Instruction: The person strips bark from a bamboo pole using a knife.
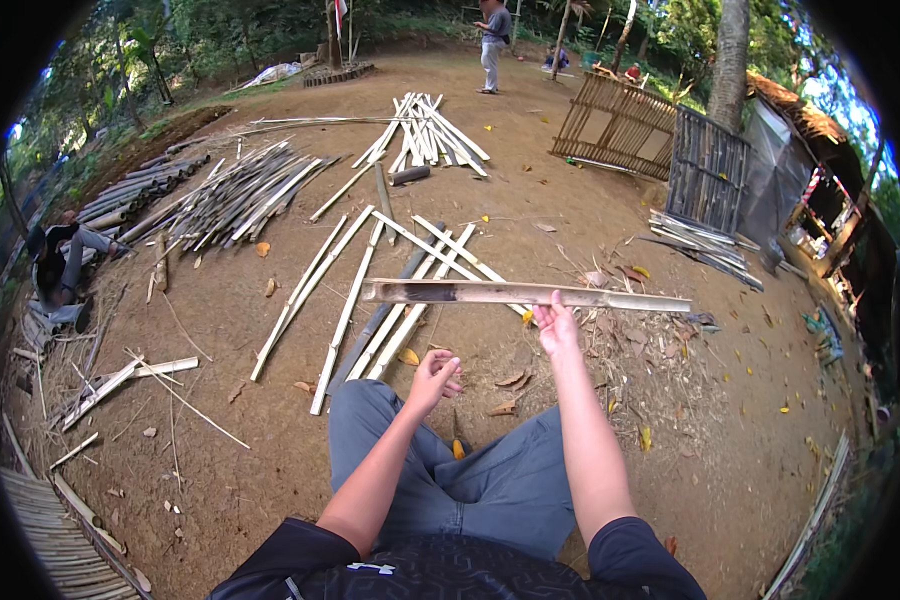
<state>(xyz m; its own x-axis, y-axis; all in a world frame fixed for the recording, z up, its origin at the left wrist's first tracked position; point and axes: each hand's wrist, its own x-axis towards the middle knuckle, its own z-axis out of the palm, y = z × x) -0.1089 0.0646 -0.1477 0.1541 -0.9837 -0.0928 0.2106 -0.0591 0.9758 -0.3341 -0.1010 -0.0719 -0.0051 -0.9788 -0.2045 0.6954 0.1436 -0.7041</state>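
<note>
My right hand [557,325] is closed on a split bamboo piece [510,292], gripping it right of its middle. The piece lies nearly level in front of me, its hollow side showing, with a dark patch toward its left end. Over my left knee, my left hand [435,382] hangs with loosely bent fingers, a gap between them and nothing in them. On the ground beyond my knees lie several pale bamboo strips [346,318], some crossing each other and partly hidden behind the held piece. A darker strip [375,330] rests among them.
Farther off are a heap of bamboo strips [255,195], a pale stack [430,135] and a short dark log [410,175]. Bamboo panels [710,165] lean at the right by a hut. One person [492,45] stands far ahead; another [65,260] sits at the left.
</note>
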